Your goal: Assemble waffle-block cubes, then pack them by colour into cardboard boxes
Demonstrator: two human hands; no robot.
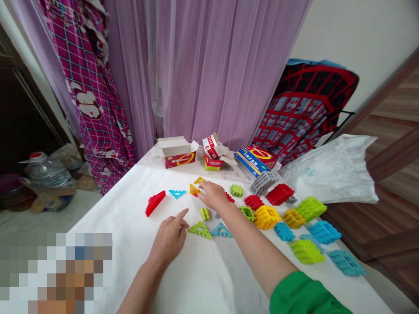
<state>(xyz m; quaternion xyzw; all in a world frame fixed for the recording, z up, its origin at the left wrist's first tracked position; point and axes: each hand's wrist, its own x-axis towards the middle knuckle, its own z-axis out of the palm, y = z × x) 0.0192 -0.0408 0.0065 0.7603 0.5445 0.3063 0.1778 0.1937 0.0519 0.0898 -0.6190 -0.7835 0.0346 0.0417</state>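
My right hand reaches across the white table, fingertips at the right edge of a yellow triangular plastic piece; the fingers look closed on it, and a bit of red shows beneath. Just behind lies another yellow triangular piece. My left hand hovers low over the cloth, index finger stretched out and nothing in it. Nearest to it is a green triangular piece, beside a blue triangular piece partly covered by my right forearm. A small green piece lies between the hands. Farther left are a blue triangle and a red piece.
Stacks of toothed plastic pieces cover the right side, including a yellow stack and a red stack. Along the back stand an open red box, a small open carton and a blue-and-red box. A white bag lies at right.
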